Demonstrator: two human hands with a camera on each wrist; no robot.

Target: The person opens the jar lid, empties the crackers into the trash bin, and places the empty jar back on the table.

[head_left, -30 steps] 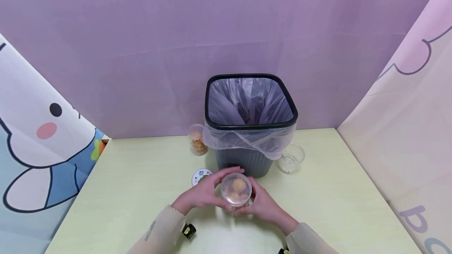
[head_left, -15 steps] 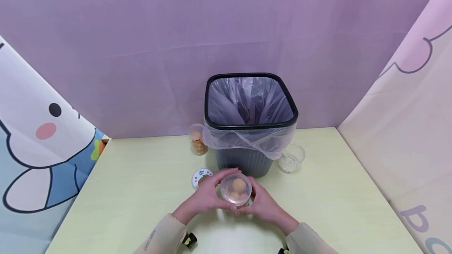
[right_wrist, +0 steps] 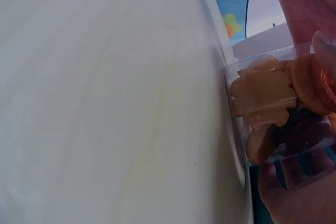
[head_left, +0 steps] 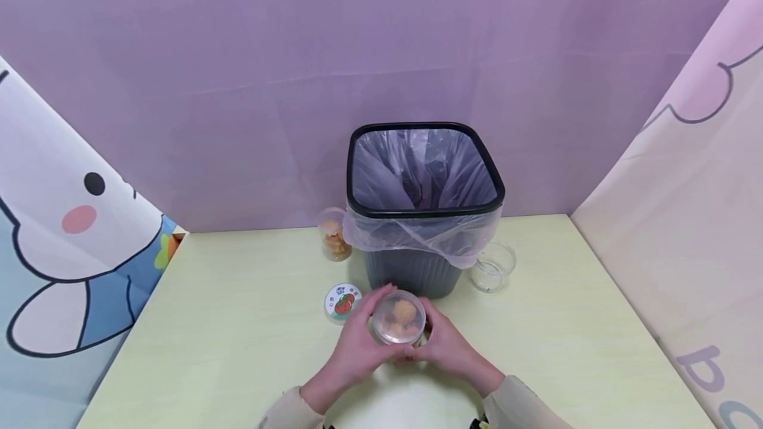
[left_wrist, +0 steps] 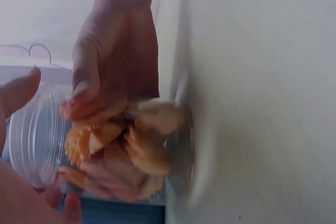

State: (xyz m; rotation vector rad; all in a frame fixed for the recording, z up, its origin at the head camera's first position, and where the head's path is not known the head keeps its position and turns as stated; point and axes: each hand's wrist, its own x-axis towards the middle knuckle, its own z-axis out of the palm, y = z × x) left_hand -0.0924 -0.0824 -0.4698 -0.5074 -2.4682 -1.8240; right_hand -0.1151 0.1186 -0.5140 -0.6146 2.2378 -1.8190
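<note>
Head view: left hand [head_left: 359, 343], right hand [head_left: 446, 347] curled round jar [head_left: 393, 323]; orange pieces [head_left: 404, 312] inside.

Clear jar [head_left: 398, 341] of orange pieces [head_left: 403, 313] between left grip [head_left: 357, 347] and right grip [head_left: 446, 347], near a lined bin [head_left: 411, 271]

We see bin [head_left: 411, 273] with bag [head_left: 429, 237] before purple cloth [head_left: 262, 91], snack jar [head_left: 336, 238] near its left, clear container [head_left: 493, 267] near right, cartoon sheet [head_left: 65, 250] at far left.

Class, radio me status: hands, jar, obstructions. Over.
Left hand and right hand gripping clear snack jar. Jar upright. Possible obstruction: lined trash bin just beyond.
</note>
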